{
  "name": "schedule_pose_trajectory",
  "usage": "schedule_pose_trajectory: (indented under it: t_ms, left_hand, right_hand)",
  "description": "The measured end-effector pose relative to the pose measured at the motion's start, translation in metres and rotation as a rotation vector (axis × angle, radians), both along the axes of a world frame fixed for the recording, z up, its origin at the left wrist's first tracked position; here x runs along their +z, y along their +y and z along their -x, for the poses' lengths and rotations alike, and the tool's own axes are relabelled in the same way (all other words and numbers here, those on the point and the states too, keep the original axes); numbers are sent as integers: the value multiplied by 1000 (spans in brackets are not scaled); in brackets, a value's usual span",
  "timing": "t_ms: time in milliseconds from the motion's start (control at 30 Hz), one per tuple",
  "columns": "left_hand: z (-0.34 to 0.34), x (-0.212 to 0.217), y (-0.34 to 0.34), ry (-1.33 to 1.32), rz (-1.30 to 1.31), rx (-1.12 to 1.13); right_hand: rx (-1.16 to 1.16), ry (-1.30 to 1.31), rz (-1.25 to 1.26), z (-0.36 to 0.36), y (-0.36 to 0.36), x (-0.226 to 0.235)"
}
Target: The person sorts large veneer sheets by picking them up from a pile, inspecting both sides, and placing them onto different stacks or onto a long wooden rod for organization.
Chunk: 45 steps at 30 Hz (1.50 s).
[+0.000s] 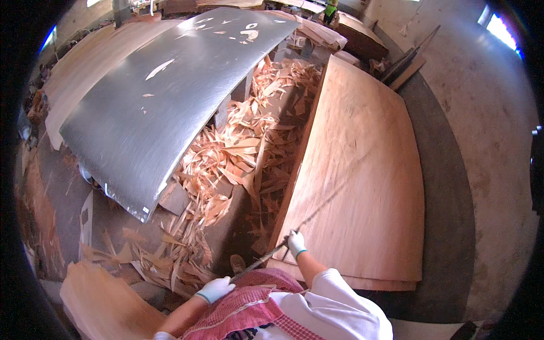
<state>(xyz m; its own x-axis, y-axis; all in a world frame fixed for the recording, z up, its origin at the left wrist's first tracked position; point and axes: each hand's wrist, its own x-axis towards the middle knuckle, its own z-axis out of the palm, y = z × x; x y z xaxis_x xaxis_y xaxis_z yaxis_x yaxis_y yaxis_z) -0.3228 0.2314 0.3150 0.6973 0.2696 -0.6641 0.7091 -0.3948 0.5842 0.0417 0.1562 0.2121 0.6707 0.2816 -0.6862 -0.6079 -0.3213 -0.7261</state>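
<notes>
Long dark stick (262,260) held over a stack of wood sheets (374,209)

Seen from above through a wide, curved lens, a person in a white top (340,300) and a red checked apron (249,300) wears white gloves. The right grip (296,243), its glove edged in green at the wrist, is clenched around the stick near the closest left corner of the stack. The left grip (215,289), lower and in front of the apron, is closed on the stick's near end, its fingers partly hidden. The stick slants from the left grip, through the right grip, and away to the upper right above the pale, reddish-brown top sheet. Its far part is blurred, and whether it touches the wood cannot be told.

To the left of the stack, a long heap of curled wood scraps (238,148) fills the gap on the ground. Beyond that heap lies a large, shiny dark panel (164,102) with a few pale scraps on top. A loose, light-brown sheet (105,303) is at the lower left, and the tip of a shoe (237,263) shows just beyond the apron. Far off at the top, another person (330,11) appears, small, in bright yellow-green. A bare wall (487,113) curves along the right.
</notes>
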Motion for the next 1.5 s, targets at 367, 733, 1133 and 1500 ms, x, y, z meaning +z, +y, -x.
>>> schedule_pose_trajectory:
  t_ms: [367, 733, 1133, 1500]
  left_hand:
    - [53, -21, 124, 55, -335, -92]
    - [240, 25, 218, 377, -259, -31]
    - [286, 10, 277, 284, -415, 4]
    - [281, 20, 317, 235, -406, -210]
  right_hand:
    - [351, -340, 143, 53, 80, 28]
    - [272, -325, 318, 224, 198, -35]
    - [130, -471, 238, 273, 231, 25]
    - [-60, -458, 144, 291, 204, 42]
